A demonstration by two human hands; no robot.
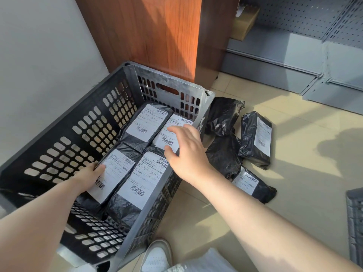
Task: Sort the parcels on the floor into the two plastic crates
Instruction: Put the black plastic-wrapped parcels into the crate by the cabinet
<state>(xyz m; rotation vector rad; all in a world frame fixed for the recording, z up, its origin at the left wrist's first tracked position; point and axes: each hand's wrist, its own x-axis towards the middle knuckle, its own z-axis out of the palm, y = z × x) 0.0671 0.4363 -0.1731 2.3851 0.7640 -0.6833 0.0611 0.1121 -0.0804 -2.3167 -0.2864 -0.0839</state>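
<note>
A wooden panel is seen at the upper centre of the frame, with a grey wall at the upper left. Grey perforated metal shelving is seen at the upper right, where a cardboard box is set on a shelf. A white shoe is seen on the tiled floor at the bottom centre.

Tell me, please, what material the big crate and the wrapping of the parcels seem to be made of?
The crate looks like rigid moulded plastic, dark grey and matte: its walls carry regular punched slots and a handle cut-out. The parcels seem wrapped in thin black plastic film, glossy and wrinkled, catching light on the folds. Their white labels are probably paper stickers.
</note>
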